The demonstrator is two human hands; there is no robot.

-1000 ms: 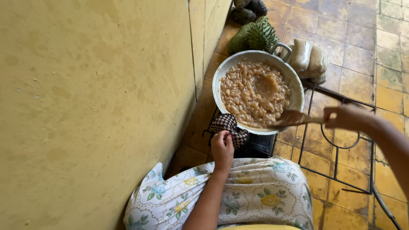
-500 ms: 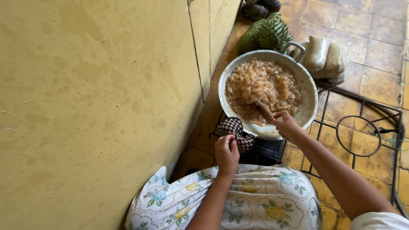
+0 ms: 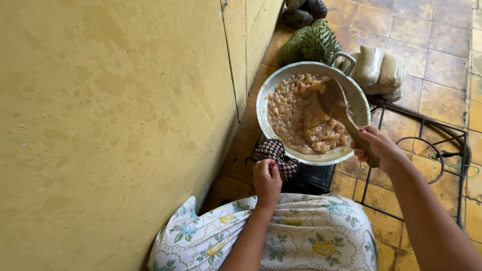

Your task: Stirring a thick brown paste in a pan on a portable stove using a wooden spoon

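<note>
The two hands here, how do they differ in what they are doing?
The right hand grips the handle of a wooden spoon whose bowl sits in the brown lumpy mash; the left hand presses a checkered cloth against the pan rim. The right hand reaches in from the pan's tiled-floor side, raised; the left sits low near the floral dress, on the yellow-wall side. Both are bare and closed on something at the same pan.

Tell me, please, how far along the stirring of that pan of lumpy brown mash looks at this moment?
Done: the brown mash already fills the metal pan, soft but lumpy. In hand: the right hand grips the wooden spoon, its bowl dug into the mash, while the left hand steadies the pan through a checkered cloth. Left: whole lumps remain, and the green spiky fruits beyond lie uncut.
</note>
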